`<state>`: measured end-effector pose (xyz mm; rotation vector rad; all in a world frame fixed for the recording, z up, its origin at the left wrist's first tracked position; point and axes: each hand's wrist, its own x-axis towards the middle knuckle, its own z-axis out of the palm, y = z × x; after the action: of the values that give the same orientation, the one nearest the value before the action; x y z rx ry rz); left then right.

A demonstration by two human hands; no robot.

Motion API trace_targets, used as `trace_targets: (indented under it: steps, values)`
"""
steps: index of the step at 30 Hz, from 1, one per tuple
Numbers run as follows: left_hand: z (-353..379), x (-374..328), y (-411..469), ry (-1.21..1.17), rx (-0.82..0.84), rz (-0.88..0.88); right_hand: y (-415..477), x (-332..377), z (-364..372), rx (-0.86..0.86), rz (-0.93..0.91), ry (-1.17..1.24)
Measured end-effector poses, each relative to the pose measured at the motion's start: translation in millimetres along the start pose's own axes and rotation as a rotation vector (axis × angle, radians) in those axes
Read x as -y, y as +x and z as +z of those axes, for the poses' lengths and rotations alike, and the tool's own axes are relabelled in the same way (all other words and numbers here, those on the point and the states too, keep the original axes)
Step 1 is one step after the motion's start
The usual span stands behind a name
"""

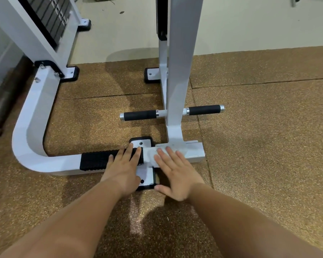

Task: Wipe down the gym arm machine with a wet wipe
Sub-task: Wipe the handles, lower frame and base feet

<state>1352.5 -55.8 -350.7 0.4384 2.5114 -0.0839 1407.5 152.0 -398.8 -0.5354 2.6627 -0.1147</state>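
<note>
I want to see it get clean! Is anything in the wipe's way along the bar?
Yes: the left hand rests on the black tread, just left of the wet wipe under the right hand.

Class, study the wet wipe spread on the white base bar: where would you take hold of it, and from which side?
Pinch the wet wipe at its crumpled left edge, beside the right hand, probably from above. It lies flat on the base bar, so only that raised edge offers a hold.
</note>
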Motion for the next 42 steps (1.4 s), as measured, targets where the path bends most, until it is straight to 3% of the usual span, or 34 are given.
trace_targets:
  steps: [4,6,8,13,21,23,26,30,35,38,42]
  values:
    - [-2,-11,2,0.032,-0.064,-0.038,-34,-39,10,-0.004,0.331,0.016]
    - [-3,-19,6,0.043,-0.109,-0.019,-36,-40,10,0.003,0.406,0.029]
    - [-4,-30,10,0.044,-0.139,0.014,-23,-28,5,-0.023,0.354,0.046]
    - [0,-47,14,0.016,-0.137,0.043,7,-8,-3,-0.014,-0.046,0.005]
    - [3,-59,25,0.042,-0.083,0.066,-22,-68,0,-0.052,0.209,0.048]
    - [-1,-60,31,0.012,-0.109,0.104,-10,-57,-5,-0.037,0.168,0.034]
    - [-7,-60,39,-0.072,-0.222,0.128,4,-39,-5,-0.039,-0.036,-0.005]
    - [-6,-61,37,-0.071,-0.258,0.174,-12,-58,12,-0.139,-0.167,-0.048]
    - [1,-86,44,0.163,-0.215,0.342,-47,-111,15,-0.097,0.129,0.136]
    - [-2,-103,69,0.286,-0.242,0.451,-47,-133,1,-0.246,0.3,0.306]
    - [-7,-105,101,0.32,-0.274,0.442,-26,-150,-24,-0.45,0.472,0.448]
